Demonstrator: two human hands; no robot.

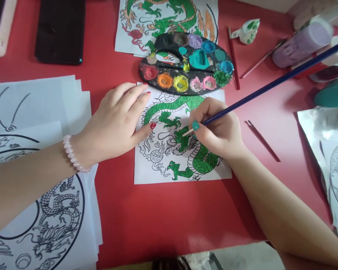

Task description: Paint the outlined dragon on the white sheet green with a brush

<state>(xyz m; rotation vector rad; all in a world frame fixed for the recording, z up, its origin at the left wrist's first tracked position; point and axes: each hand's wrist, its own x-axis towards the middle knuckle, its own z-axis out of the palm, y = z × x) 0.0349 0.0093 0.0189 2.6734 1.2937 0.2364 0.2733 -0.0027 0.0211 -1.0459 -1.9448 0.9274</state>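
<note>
My right hand (pixel 218 129) is closed round a long blue paintbrush (pixel 259 92), whose tip touches the green head of a printed dragon on the white sheet (pixel 146 176). Green paint covers much of the dragon's body and legs; the flames and the ball beside it are unpainted. Fingers stretched out, my left hand (pixel 121 116) lies flat at the sheet's upper left edge, thumb on the paper. Just above, a black oval paint palette (pixel 163 69) with several colour wells overlaps the sheet's top edge.
A painted dragon sheet (pixel 124 41) lies partly under the palette. Thin brushes (pixel 263 140) rest at right, near a crumpled paint-stained tissue (pixel 249 32) and a purple bottle (pixel 301 41). Line-drawing sheets (pixel 70 105) are stacked at left, below a black phone (pixel 60 30).
</note>
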